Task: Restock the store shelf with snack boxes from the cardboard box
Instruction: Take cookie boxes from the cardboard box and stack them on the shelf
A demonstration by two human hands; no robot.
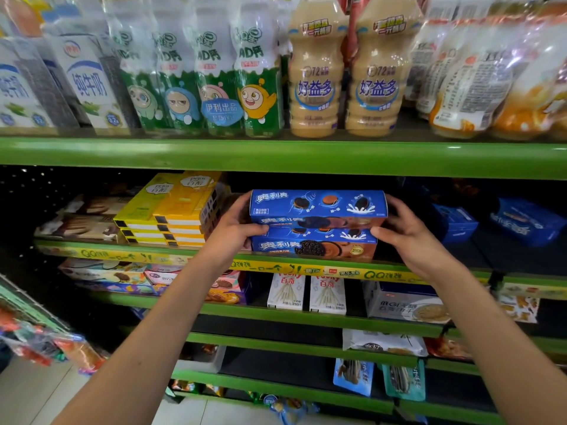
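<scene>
Two blue cookie boxes sit stacked on the green shelf (306, 266), in its middle. The upper blue box (317, 207) rests on the lower blue box (313, 245). My left hand (237, 223) grips the left end of the stack, thumb at the seam between the two boxes. My right hand (411, 233) holds the right end the same way. The lower box stands on the shelf board near its front edge. The cardboard box is out of view.
A stack of yellow boxes (175, 210) lies just left of my left hand. Blue packs (454, 222) sit to the right with a dark gap between. Milk cartons and bottles (316, 72) fill the shelf above. Lower shelves hold white boxes (306, 292) and bags.
</scene>
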